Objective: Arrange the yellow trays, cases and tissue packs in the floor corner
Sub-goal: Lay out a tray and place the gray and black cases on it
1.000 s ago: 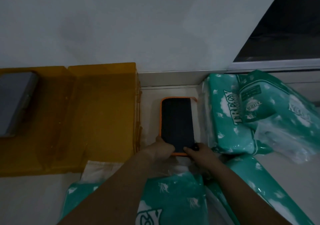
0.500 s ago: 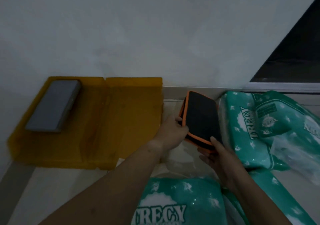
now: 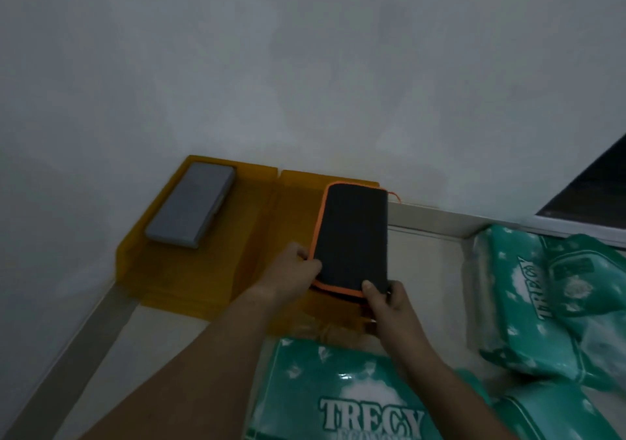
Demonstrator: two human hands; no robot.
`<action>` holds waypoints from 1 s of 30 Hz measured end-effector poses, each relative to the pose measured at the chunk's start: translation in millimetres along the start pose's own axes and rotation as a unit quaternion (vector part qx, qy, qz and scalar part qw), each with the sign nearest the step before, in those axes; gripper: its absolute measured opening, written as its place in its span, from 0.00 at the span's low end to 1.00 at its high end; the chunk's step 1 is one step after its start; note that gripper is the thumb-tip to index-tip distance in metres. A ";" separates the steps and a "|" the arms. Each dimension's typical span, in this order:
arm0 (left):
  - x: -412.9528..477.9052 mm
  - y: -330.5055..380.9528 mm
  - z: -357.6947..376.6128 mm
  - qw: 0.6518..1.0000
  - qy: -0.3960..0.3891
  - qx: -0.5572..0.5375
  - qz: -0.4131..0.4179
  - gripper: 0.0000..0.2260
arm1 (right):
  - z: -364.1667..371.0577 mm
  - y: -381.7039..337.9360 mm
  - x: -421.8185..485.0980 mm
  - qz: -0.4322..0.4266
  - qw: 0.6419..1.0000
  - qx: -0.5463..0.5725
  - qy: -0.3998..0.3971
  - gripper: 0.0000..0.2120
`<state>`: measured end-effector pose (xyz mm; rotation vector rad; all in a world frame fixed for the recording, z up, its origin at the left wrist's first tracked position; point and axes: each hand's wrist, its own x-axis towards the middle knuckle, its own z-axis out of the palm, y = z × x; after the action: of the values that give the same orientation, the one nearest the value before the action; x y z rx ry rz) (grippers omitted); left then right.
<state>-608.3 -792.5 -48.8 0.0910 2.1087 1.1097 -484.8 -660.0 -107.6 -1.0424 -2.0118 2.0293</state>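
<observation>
While both hands hold its near end, a black case with orange trim [image 3: 352, 239] lies lengthwise at centre frame, over the right yellow tray [image 3: 294, 209]. The left hand [image 3: 291, 277] has its grip curled round the case's lower left edge, and the right hand [image 3: 389, 307] pinches the lower right corner, thumb on top. The case stretches away from both grips toward the wall. A grey case [image 3: 191, 209] sits in the left yellow tray [image 3: 162, 270]. Green tissue packs [image 3: 338, 388] lie lower centre and right.
</observation>
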 end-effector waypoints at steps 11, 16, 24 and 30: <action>54.1 -55.3 -8.5 0.948 0.202 -0.190 -0.153 0.18 | 91.5 26.8 60.8 0.079 0.996 -0.044 0.001 0.17; 65.8 -48.5 -5.6 0.925 0.221 -0.276 -0.136 0.18 | 110.0 22.8 88.0 0.021 0.995 -0.079 0.053 0.12; 67.7 -42.6 -1.2 0.945 0.168 -0.267 -0.087 0.18 | 112.0 5.1 112.7 0.025 0.995 -0.096 0.012 0.17; 47.2 -36.8 -10.0 0.993 0.059 -0.072 -0.079 0.03 | 52.9 -21.3 55.1 -0.014 0.968 -0.186 -0.165 0.28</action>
<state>-639.2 -804.4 -99.7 -0.2107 2.0911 1.1909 -562.5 -673.6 -115.2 -0.7525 -2.6368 1.9629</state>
